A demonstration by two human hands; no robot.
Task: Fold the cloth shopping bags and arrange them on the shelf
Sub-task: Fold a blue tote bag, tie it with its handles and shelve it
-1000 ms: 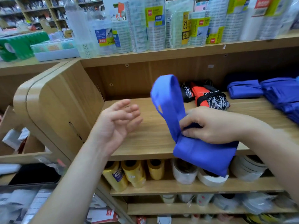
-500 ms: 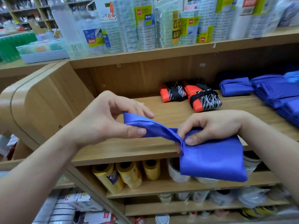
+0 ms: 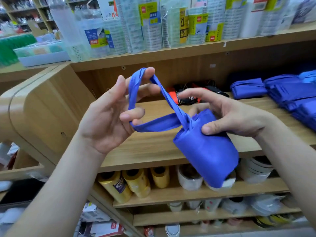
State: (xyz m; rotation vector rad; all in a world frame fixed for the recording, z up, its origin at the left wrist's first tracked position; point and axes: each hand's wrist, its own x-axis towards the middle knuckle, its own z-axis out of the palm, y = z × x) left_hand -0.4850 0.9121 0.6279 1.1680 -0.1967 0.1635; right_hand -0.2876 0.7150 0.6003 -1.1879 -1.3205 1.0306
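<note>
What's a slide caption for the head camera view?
Left hand stretches the handle loop of a folded blue cloth bag gripped by right hand, above a wooden shelf.

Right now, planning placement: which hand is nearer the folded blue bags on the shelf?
Right. The right hand is left of the folded blue bags; the left hand, farther left.

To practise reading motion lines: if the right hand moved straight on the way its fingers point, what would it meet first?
Probably the blue bag's strap, stretched just beyond the right hand, then the left hand holding that loop; depth is unclear.
</note>
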